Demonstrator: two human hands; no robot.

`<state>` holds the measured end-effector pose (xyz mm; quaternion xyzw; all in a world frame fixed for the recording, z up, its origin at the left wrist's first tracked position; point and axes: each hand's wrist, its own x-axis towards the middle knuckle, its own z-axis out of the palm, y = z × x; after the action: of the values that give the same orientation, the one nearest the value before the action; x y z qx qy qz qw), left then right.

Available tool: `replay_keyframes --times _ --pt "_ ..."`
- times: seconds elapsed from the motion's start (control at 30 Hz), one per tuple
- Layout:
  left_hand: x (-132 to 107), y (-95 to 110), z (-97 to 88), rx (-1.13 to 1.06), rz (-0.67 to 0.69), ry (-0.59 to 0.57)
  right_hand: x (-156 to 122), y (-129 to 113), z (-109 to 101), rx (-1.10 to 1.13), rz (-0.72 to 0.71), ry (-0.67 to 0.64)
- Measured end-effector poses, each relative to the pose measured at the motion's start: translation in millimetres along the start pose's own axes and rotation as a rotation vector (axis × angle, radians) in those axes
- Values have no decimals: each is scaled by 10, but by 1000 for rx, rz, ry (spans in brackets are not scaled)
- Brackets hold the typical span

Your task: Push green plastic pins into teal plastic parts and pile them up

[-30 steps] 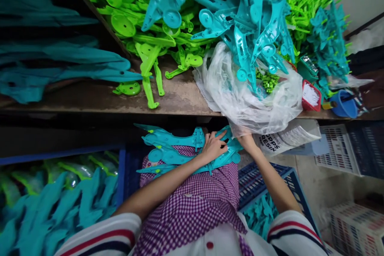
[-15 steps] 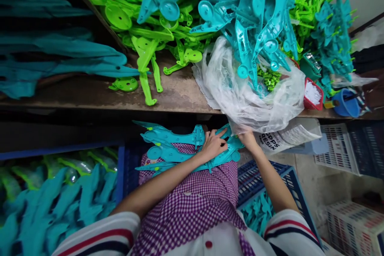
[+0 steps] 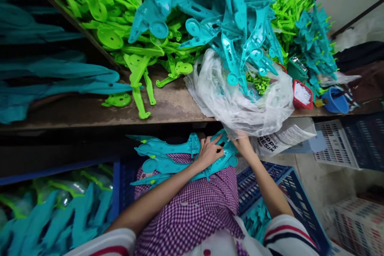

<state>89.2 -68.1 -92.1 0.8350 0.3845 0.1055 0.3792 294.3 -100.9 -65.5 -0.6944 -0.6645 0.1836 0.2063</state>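
Note:
Several teal plastic parts (image 3: 168,164), long and flat with round discs and small green pegs, lie side by side across my lap. My left hand (image 3: 209,153) is on the teal part at their right end, gripping it with thumb and forefinger spread along it. My right hand (image 3: 242,144) is at the far right tip of that part, beneath the hanging edge of a clear plastic bag (image 3: 240,116). The bag hides its fingertips, so whether they pinch anything does not show. Small green pieces (image 3: 260,84) sit inside the bag.
Heaps of lime-green parts (image 3: 111,38) and teal parts (image 3: 234,16) cover the wooden bench (image 3: 168,106). A red tray (image 3: 303,95) of white bits and a blue cup (image 3: 336,101) stand at right. Blue crates (image 3: 116,190) flank my lap, filled with parts.
The whole view has shifted, so the bench and its heaps appear lower and further left. Both hands keep the same place on the teal part.

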Motion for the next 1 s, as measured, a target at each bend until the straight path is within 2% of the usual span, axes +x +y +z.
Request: replay_keyframes --times 0.03,0.13,0.17,0.2,0.23,0.3,0.37,0.43,0.5,0.6,0.7,0.8,0.9,1.0 --pt "-1 1 -3 2 4 3 -95 -82 -128 3 12 -21" --pt "2 13 -8 10 18 11 -317 -368 -631 68 29 -190" --pt "5 20 -8 13 17 10 -320 -445 -816 115 25 -203" --pt "9 27 -6 17 14 7 -265 -494 -994 145 22 -162" --pt "12 34 -2 20 12 2 -147 -507 -1157 142 22 -74" --pt "17 50 9 27 13 -7 264 -408 -1410 17 36 155" --pt "19 63 19 35 18 -10 810 -168 -1553 -186 69 245" --pt "21 72 24 40 17 -10 1337 113 -1602 -246 143 314" --pt "25 70 22 38 9 -8 1716 340 -1591 -270 215 385" --pt "36 45 9 38 -9 4 1932 513 -1534 -281 255 443" --pt "40 3 -5 44 -19 21 1883 545 -1509 -284 222 446" --pt "30 -20 -14 55 -24 37 1789 455 -1571 -283 186 433" --pt "17 3 -20 77 -21 57 1632 196 -1698 -273 130 450" --pt "15 47 -30 96 -3 71 1220 -200 -1709 -81 72 518"
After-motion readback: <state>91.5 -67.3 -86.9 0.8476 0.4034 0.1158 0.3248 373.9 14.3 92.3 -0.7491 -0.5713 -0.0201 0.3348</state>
